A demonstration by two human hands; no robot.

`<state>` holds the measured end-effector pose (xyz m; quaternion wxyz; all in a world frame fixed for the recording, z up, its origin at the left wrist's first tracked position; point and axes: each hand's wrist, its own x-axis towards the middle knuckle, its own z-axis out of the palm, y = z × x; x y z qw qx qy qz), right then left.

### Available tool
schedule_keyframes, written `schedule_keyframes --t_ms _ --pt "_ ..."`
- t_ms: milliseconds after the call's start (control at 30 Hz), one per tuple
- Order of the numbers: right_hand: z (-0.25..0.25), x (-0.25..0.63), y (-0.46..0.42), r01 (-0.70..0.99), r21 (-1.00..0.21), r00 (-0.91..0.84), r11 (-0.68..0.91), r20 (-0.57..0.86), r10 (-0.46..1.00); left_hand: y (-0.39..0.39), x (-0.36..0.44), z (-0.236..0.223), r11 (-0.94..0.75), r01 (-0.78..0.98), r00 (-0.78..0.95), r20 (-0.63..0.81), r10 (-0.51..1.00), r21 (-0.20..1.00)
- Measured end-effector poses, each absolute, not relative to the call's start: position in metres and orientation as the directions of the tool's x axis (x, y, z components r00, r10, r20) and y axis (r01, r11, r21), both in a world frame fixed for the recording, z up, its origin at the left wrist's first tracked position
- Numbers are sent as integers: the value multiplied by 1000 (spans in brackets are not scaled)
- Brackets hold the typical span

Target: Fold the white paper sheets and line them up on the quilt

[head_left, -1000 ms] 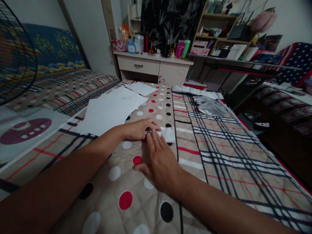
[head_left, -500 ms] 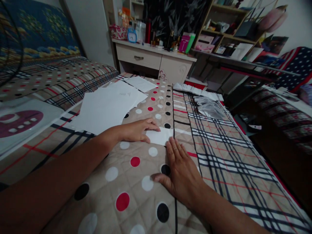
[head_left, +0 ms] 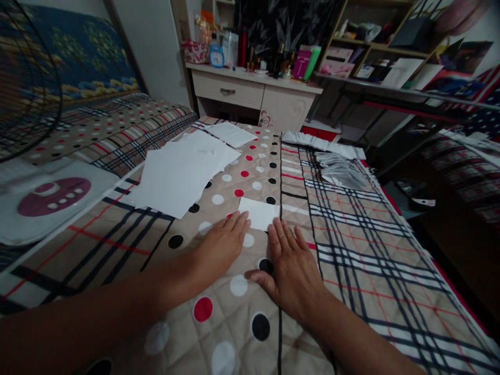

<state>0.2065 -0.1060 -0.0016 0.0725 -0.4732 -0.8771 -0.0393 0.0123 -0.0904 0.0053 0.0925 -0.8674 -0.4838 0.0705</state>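
Observation:
A small white piece of paper (head_left: 259, 213), apparently folded, lies flat on the dotted and plaid bedspread (head_left: 234, 333). My left hand (head_left: 226, 237) rests palm down at its lower left corner, fingers stretched out and fingertips touching the edge. At the lower right corner lies my right hand (head_left: 291, 265), flat, its thumb spread away and its fingertips against the paper. Neither hand grips anything. Larger white sheets (head_left: 179, 174) are spread in an overlapping pile farther off to the left.
Beyond the pile is another white sheet (head_left: 230, 134). Small clear packets (head_left: 339, 169) and a row of white folded pieces (head_left: 322, 144) lie at the far right. A white bag with a purple print (head_left: 54, 195) is at left. A cabinet (head_left: 228, 89) stands behind the bed.
My left hand has moved from the paper's left end toward me, to its lower left corner, and now lies flatter. My right hand has stayed in place. The view has shifted slightly.

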Motion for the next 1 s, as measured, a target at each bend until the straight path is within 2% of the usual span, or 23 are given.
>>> schedule_keyframes --t_ms 233,367,467,567,667,733,800,867,933,1000 --pt "13 190 -104 852 2 -523 524 82 849 -93 8 16 -496 831 497 -62 865 -253" --pt "20 159 -103 765 -40 -640 642 52 766 -92 11 18 -473 857 458 -115 881 -204" --pt "24 147 -101 760 -26 -648 649 36 760 -91 10 17 -475 867 461 -116 879 -153" --pt "31 156 -98 747 -24 -662 665 68 746 -91 10 15 -472 866 463 -90 882 -163" --pt "36 179 -88 781 -72 -615 620 80 784 -91 11 13 -461 868 460 -55 886 -186" --pt "36 194 -76 819 -198 -528 538 108 843 -90 9 15 -456 875 455 -43 889 -166" --pt "35 202 -61 832 -389 -422 395 17 906 -86 5 20 -469 878 468 -34 883 -99" --pt "35 204 -45 839 -490 -344 236 -142 928 -79 -1 26 -502 865 502 8 865 12" --pt "36 200 -32 867 -465 -308 179 -218 926 -69 -5 30 -473 870 467 77 881 138" --pt "39 194 -24 905 -382 -288 188 -222 932 -59 -6 32 -368 888 351 112 930 275"
